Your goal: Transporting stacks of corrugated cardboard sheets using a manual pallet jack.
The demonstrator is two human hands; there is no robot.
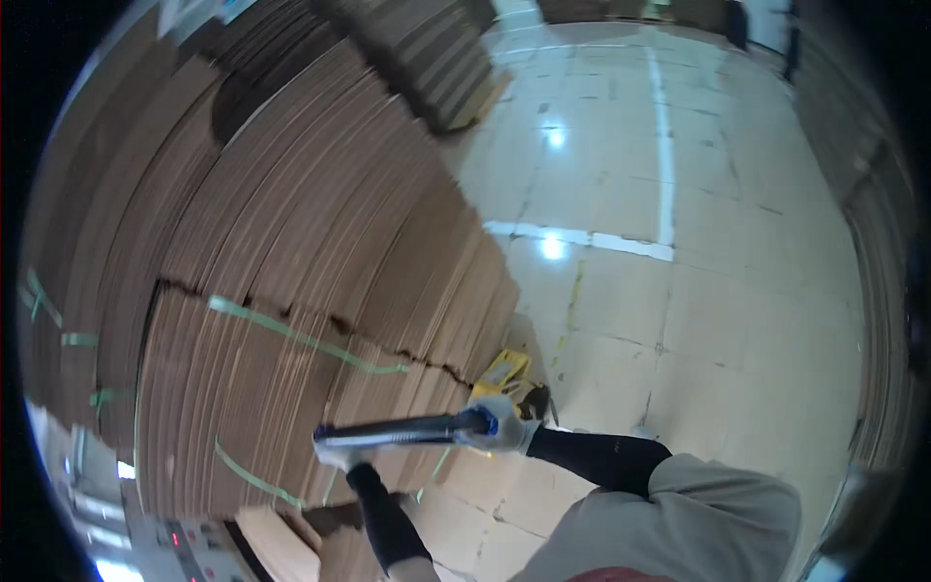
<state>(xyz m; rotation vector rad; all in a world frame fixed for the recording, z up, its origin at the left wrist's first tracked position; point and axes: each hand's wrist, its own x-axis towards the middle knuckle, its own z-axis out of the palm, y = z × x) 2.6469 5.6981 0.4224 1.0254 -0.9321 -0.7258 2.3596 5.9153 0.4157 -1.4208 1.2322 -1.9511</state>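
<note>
Both gloved hands grip a dark bar: left hand [341,454] and right hand [502,427], fingers wrapped round the bar [407,430]. It's right beside the strapped cardboard stack [291,291], above the tiled floor [679,291].

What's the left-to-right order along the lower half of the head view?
Green-strapped cardboard stack → left hand on the near end of a dark bar → right hand on its far end, yellow pallet truck part just above → glossy tiled floor.
</note>
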